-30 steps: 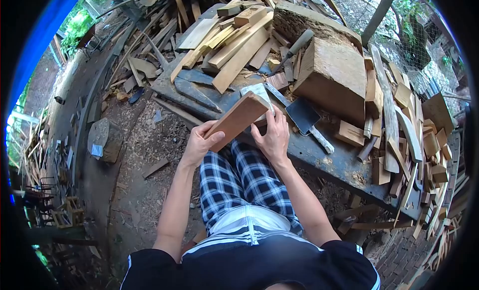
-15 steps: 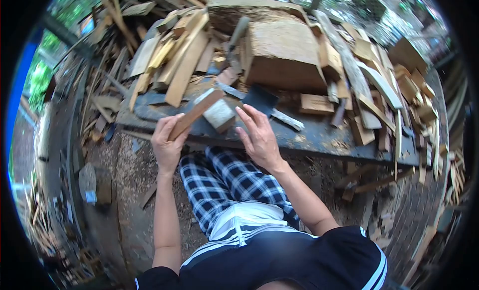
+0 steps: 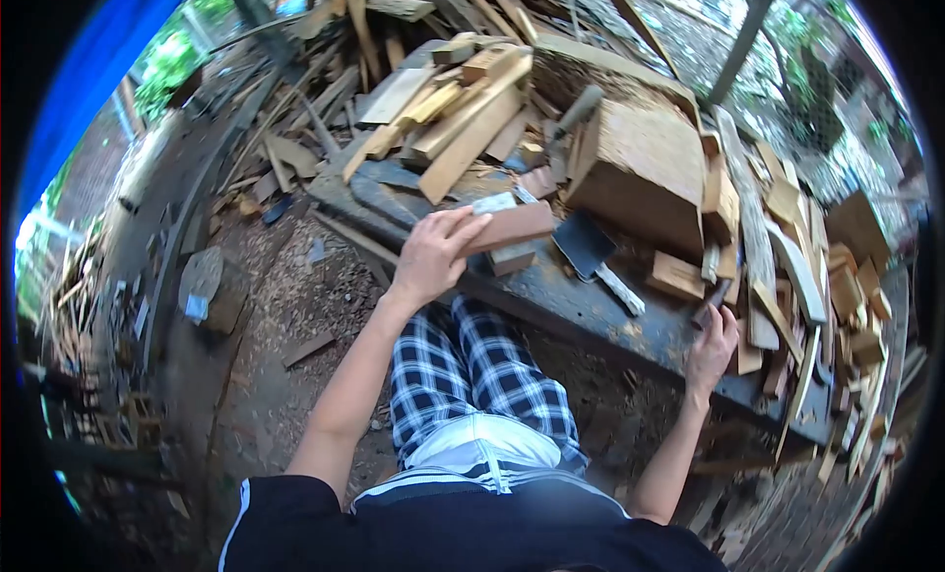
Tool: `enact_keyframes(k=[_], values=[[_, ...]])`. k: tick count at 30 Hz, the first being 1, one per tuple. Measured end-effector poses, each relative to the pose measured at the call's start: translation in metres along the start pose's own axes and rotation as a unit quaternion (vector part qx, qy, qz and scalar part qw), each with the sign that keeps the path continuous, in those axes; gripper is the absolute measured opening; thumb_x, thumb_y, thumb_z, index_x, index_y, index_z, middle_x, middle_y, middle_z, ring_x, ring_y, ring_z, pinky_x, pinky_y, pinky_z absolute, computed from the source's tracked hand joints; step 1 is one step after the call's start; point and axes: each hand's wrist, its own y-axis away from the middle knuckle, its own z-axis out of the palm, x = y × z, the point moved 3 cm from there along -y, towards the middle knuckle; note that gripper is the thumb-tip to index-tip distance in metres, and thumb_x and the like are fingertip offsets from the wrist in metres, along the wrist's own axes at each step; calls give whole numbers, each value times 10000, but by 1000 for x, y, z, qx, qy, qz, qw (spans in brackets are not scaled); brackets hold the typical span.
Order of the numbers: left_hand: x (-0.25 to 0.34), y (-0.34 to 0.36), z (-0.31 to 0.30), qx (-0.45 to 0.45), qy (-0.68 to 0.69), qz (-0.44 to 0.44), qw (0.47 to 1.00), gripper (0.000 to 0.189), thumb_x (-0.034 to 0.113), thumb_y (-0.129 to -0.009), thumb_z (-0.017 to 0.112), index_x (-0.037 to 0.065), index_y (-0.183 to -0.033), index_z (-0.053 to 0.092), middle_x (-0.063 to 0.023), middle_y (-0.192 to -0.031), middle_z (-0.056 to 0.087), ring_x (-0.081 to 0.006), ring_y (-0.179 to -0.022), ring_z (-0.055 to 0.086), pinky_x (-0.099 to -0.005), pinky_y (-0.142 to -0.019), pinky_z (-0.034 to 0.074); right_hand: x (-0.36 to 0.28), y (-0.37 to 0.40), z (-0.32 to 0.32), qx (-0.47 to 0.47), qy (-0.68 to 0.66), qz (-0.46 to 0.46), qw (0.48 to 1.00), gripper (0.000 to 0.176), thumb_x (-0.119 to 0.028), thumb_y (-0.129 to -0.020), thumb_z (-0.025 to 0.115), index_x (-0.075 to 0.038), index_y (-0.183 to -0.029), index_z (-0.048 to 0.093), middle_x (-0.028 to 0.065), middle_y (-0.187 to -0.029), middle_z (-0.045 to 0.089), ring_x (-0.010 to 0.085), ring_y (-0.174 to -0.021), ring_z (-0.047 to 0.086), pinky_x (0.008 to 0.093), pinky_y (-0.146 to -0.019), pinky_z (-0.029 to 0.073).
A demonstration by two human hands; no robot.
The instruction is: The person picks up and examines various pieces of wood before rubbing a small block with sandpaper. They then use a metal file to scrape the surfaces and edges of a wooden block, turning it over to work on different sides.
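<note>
My left hand (image 3: 431, 259) grips a reddish-brown wooden block (image 3: 514, 225) by its near end, fingers over the top and the far end free. Just under it on the bench sits a pale-topped block (image 3: 512, 261), partly covered. Over at the right, my right hand (image 3: 711, 353) has its fingers closed around the lower end of a dark brown wood strip (image 3: 715, 298) by the bench's front edge. Between the hands lies a tool with a broad dark blade (image 3: 583, 243) and a whitish handle (image 3: 622, 290).
The dark bench (image 3: 551, 301) carries a large squared log (image 3: 645, 168) at the back. Planks (image 3: 472, 129) are heaped left of it, with offcuts (image 3: 787, 227) to the right. A stump (image 3: 215, 288) stands on the chip-strewn ground.
My right hand has moved from near the block in my left hand to the dark strip at the right. The view has turned, and the left hand's block now lies more level.
</note>
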Motion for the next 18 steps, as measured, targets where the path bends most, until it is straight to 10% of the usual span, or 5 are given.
enact_keyframes(k=[8, 13, 18], values=[[11, -8, 5, -21, -17, 8, 1000, 675, -6, -736, 668, 202, -1371, 574, -137, -1216, 565, -336, -1152, 525, -444, -1048, 427, -90, -12, -6, 4, -120, -68, 990, 368, 5, -903, 592, -63, -1264, 610, 159, -1312, 545, 343, -1188, 529, 417, -1008, 444], [67, -39, 7, -3, 43, 168, 985, 511, 50, -809, 637, 266, -1272, 649, -99, -1102, 628, -281, -1081, 585, -426, -975, 490, -182, -6, -17, -84, -100, -215, 968, 800, -298, -802, 755, -136, -1493, 386, 137, -1524, 348, 315, -1413, 327, 530, -1177, 199], [99, -57, 18, 5, 105, 241, 965, 538, 150, -824, 688, 260, -1341, 586, -109, -1199, 594, -302, -1178, 554, -446, -1038, 449, -169, -7, -2, -139, -90, -208, 964, 758, -172, -815, 730, -137, -1489, 384, 137, -1227, 559, 343, -1125, 539, 473, -1007, 390]])
